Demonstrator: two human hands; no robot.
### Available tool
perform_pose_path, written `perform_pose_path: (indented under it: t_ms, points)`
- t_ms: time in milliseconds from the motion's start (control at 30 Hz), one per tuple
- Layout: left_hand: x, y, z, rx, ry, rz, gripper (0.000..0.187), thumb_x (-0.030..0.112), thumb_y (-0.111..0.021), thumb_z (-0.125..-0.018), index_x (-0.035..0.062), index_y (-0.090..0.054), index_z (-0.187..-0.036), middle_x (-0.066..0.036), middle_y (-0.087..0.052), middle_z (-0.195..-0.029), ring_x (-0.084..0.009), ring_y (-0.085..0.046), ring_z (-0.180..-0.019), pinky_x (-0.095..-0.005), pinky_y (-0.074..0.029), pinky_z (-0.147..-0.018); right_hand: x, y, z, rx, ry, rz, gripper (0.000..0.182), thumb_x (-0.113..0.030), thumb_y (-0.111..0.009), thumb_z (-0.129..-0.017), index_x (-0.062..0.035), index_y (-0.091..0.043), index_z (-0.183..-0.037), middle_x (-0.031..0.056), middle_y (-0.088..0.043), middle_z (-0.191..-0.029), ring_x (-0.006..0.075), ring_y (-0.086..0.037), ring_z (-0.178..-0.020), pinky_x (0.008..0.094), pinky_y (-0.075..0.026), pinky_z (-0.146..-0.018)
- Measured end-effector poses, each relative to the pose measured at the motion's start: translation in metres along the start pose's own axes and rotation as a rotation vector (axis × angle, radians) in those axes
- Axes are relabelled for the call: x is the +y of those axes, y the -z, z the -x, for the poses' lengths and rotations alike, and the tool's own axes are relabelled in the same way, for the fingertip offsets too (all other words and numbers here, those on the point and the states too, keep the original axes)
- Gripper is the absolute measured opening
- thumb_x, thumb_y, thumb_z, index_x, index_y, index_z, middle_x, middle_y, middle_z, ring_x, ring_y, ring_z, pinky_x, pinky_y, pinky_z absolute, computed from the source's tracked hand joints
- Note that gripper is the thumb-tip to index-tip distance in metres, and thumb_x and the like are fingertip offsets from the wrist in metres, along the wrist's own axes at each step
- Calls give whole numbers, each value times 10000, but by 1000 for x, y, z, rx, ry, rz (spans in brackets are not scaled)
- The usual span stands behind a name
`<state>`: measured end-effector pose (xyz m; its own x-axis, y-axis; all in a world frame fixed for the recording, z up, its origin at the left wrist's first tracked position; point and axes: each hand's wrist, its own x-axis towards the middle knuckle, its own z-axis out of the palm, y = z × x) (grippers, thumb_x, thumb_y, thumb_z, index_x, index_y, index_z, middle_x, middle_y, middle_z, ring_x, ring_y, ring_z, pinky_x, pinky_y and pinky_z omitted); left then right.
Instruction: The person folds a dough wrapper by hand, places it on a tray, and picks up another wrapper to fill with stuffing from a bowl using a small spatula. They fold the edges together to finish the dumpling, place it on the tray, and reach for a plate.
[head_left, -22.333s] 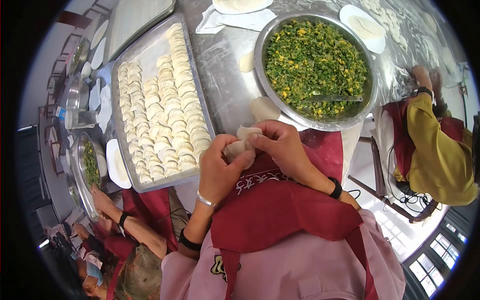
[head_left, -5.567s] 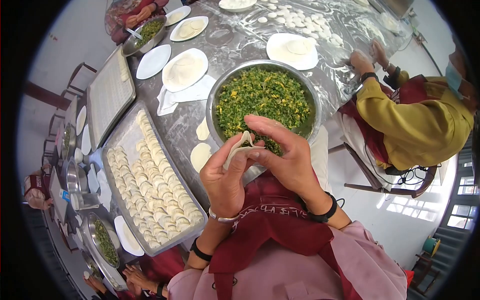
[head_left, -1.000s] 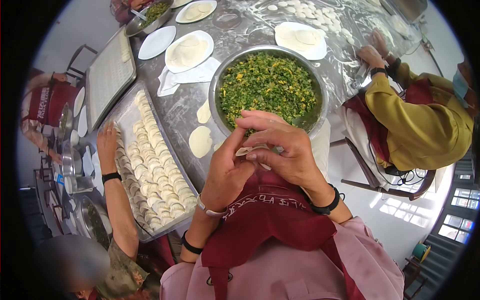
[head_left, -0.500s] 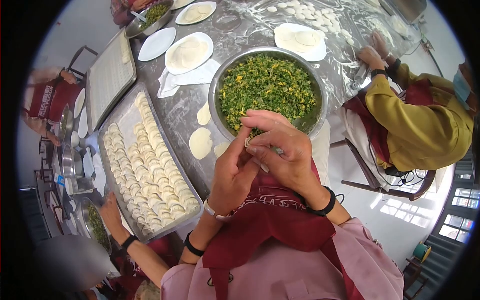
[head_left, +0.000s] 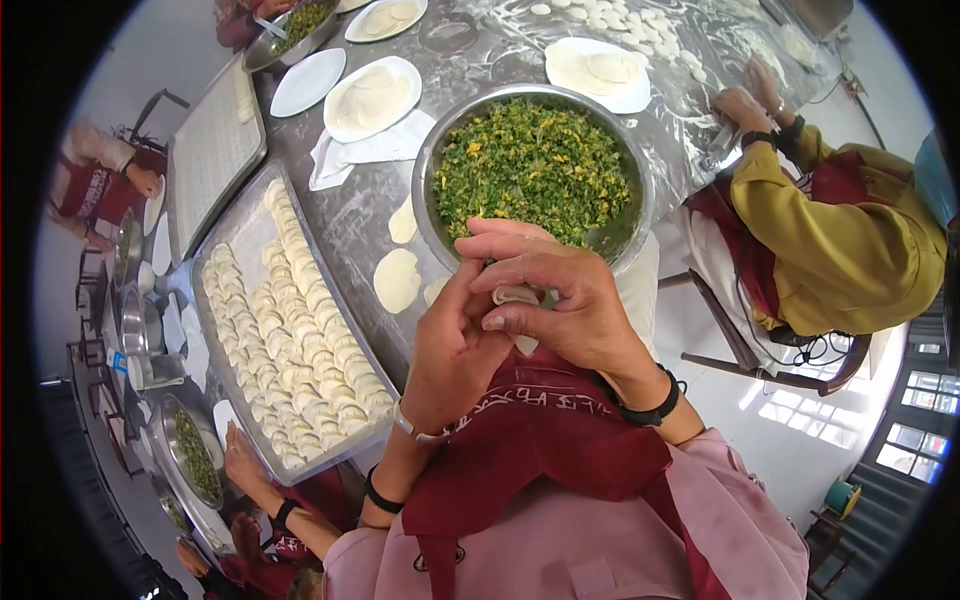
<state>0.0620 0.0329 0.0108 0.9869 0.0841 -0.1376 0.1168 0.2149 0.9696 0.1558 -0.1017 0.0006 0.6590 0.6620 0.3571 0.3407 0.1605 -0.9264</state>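
Between my two hands is a dumpling (head_left: 517, 296), of which only the pale dough edge shows. My left hand (head_left: 450, 335) curls around it from one side. The thumb and curved fingers of my right hand (head_left: 575, 300) pinch its rim. Both hands are over the near edge of a steel bowl (head_left: 645, 190) holding chopped green and yellow filling (head_left: 535, 165). Left of the bowl lie round dough wrappers (head_left: 397, 280), one partly behind my left hand. A metal tray (head_left: 393, 415) with rows of folded dumplings (head_left: 315, 340) stands further left.
White plates (head_left: 325, 115) of stacked wrappers stand behind the bowl, one on a white cloth (head_left: 335, 165). Small dough pieces (head_left: 640, 35) lie on the floured table (head_left: 480, 65). A co-worker in a mustard sleeve (head_left: 780, 210) sits at right; another person's hand (head_left: 245, 465) is near the tray.
My hands have shifted slightly left, and my right fingers have opened a little around the dumpling, showing more of its edge. The co-worker's hand by the tray has moved lower.
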Motion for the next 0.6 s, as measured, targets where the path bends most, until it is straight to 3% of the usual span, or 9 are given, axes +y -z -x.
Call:
perform_pose_path:
  t_ms: [100, 167, 300, 600]
  points:
    - [5, -3, 2, 33, 0, 22, 572, -78, -554, -878, -43, -358, -1414, -115, -599, -1206, -143, -593, -1077, -263, -495, -883, -4, -4, 2, 41, -13, -12, 213, 4, -756, -695, -18, -725, -906, 136, -686, -1145, 336, -552, -1234, 416, -452, -995]
    - [4, -2, 4, 35, 20, 10, 606, -58, -538, -910, -38, -292, -1464, -127, -609, -1190, -133, -608, -1035, -260, -518, -837, -1, -5, 2, 45, 37, -19, 184, 4, -752, -702, -13, -724, -882, 133, -695, -1118, 338, -559, -1230, 412, -469, -974]
    - [5, -9, 5, 79, -64, -5, 626, -61, -543, -910, -44, -270, -1474, -140, -592, -1234, -155, -600, -1088, -269, -509, -886, 5, -4, 5, 41, 123, -36, 173, 4, -749, -711, 2, -720, -882, 134, -699, -1111, 347, -546, -1251, 402, -488, -955]
    - [5, -8, 9, 69, -53, 87, 631, -67, -550, -915, -60, -253, -1473, -168, -562, -1273, -191, -597, -1119, -298, -506, -938, -10, -16, 3, 194, -17, -145, 151, -15, -745, -725, -9, -738, -876, 115, -725, -1039, 366, -557, -1236, 436, -459, -1010]
